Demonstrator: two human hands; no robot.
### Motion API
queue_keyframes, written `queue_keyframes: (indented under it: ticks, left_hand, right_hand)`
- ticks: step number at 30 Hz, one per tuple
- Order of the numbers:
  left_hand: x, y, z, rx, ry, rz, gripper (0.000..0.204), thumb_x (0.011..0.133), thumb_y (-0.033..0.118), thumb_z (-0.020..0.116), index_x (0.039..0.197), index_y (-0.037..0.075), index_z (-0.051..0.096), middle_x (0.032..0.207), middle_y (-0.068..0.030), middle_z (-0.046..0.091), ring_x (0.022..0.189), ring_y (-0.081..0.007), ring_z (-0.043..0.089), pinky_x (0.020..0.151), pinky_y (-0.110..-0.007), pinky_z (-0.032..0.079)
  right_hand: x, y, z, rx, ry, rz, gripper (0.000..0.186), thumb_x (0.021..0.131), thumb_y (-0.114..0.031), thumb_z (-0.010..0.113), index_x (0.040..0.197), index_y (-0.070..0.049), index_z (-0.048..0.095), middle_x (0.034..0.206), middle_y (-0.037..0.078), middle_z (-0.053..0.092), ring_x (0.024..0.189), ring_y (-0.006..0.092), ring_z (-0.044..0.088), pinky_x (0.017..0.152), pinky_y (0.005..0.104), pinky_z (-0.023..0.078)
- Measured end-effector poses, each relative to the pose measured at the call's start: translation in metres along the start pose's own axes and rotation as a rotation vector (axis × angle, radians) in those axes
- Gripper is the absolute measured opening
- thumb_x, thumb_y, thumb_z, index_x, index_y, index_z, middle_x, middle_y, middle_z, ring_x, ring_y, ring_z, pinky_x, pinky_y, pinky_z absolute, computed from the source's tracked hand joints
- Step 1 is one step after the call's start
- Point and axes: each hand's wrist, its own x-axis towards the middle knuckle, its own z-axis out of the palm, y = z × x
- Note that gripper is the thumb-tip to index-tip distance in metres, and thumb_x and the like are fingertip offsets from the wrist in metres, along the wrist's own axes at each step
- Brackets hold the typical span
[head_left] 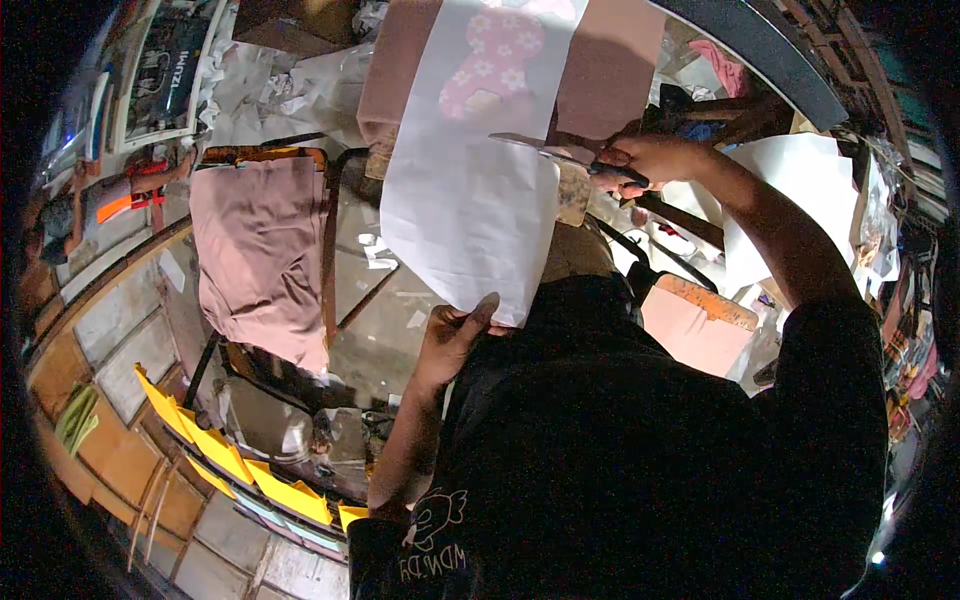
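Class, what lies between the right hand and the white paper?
The scissors, held in the right hand and reaching over the white paper; the head view shows this.

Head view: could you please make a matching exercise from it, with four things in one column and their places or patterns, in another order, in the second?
1. Scissors
2. White sheet
3. Pink shape
4. Yellow pieces

A. In a row at the lower left
B. Patterned with white flowers
C. In the right hand
D. Pinched at its lower edge by the left hand

Pairs: 1-C; 2-D; 3-B; 4-A
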Motion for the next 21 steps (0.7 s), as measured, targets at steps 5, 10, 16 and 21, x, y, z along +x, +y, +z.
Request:
queue_keyframes:
  ticks: [5, 10, 16, 21]
  left_hand:
    - [-0.001, 0.005, 0.003, 0.000, 0.017, 0.008, 0.021, 0.098, 0.017, 0.067, 0.091, -0.002, 0.075, 0.083, -0.0076, 0.075, 0.076, -0.0120, 0.069, 0.075, -0.027, 0.053]
    - [-0.002, 0.010, 0.004, 0.013, 0.014, -0.002, 0.021, 0.098, 0.016, 0.067, 0.092, -0.003, 0.075, 0.083, -0.0079, 0.075, 0.077, -0.0119, 0.070, 0.075, -0.026, 0.054]
    - [-0.005, 0.013, 0.004, 0.084, 0.043, -0.090, 0.021, 0.098, 0.015, 0.066, 0.100, -0.005, 0.075, 0.086, -0.0081, 0.076, 0.079, -0.0129, 0.071, 0.074, -0.027, 0.055]
    - [-0.007, 0.009, 0.004, -0.041, 0.043, -0.077, 0.020, 0.098, 0.009, 0.065, 0.108, -0.007, 0.072, 0.093, -0.0102, 0.075, 0.081, -0.0141, 0.071, 0.076, -0.026, 0.056]
  right_hand:
    - [0.016, 0.010, 0.001, 0.141, 0.027, -0.020, 0.031, 0.095, -0.038, 0.069, 0.095, -0.009, 0.057, 0.075, -0.003, 0.055, 0.060, 0.0053, 0.049, 0.049, 0.0246, 0.033]
    - [0.015, -0.015, 0.005, 0.063, 0.051, -0.012, 0.033, 0.094, -0.038, 0.071, 0.100, -0.009, 0.057, 0.078, -0.002, 0.056, 0.061, 0.0065, 0.049, 0.050, 0.0248, 0.036]
    - [0.030, 0.015, -0.006, -0.224, 0.099, -0.070, 0.031, 0.093, -0.037, 0.072, 0.098, -0.009, 0.058, 0.075, -0.003, 0.055, 0.057, 0.0074, 0.047, 0.048, 0.0255, 0.035]
    - [0.007, -0.031, 0.009, -0.030, 0.062, -0.041, 0.027, 0.093, -0.036, 0.070, 0.089, -0.012, 0.058, 0.069, -0.005, 0.053, 0.055, 0.0069, 0.048, 0.046, 0.0227, 0.034]
